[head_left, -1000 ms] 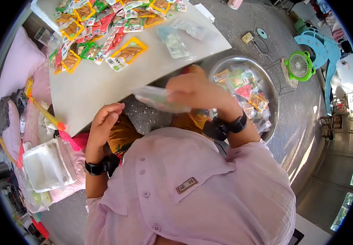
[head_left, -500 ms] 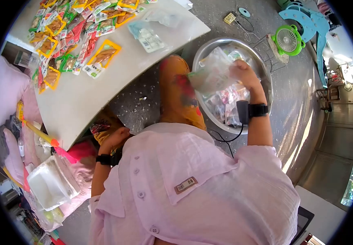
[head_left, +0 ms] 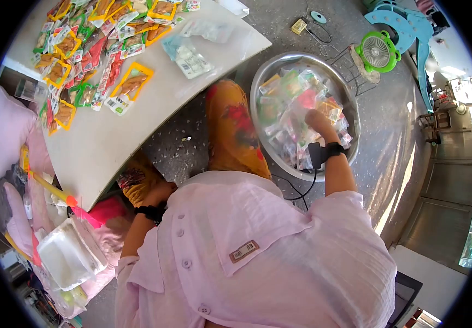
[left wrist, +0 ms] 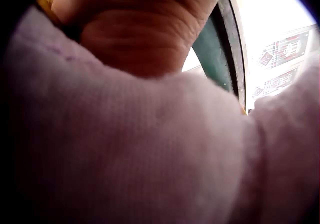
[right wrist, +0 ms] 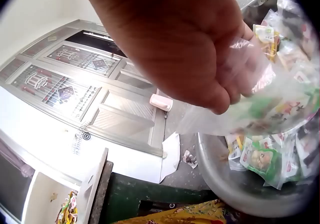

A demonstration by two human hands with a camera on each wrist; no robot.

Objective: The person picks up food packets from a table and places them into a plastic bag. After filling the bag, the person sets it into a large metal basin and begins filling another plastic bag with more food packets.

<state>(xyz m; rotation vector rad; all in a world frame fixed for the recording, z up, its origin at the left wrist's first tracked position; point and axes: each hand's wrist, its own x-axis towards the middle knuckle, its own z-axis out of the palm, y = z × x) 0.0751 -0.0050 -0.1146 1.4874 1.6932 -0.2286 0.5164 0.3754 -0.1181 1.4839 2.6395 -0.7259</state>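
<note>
My right hand [head_left: 319, 121] is over the round metal basin [head_left: 256, 98]. In the right wrist view, the thumb and fingers pinch the edge of a clear plastic bag [right wrist: 270, 109] with colourful small packets inside. Under it lie more bagged packets, among them a green-edged packet [right wrist: 262, 159]. My left hand [head_left: 160, 192] rests low on the left thigh beside the shirt hem, holding nothing that shows. In the left wrist view, the shirt cloth [left wrist: 140, 144] covers most of the picture, and only the heel of the hand shows; its fingertips are hidden.
A white table [head_left: 96, 150] carries a heap of snack packets [head_left: 91, 46] and a clear bag of small white sachets [head_left: 192, 60]. Beyond the basin stand a green fan [head_left: 378, 51] and a wire rack. A white foam box [head_left: 66, 254] sits at the left.
My right hand has carried the clear bag from in front of the body rightward and down into the basin area. My left hand has dropped from beside the table edge onto the thigh.
</note>
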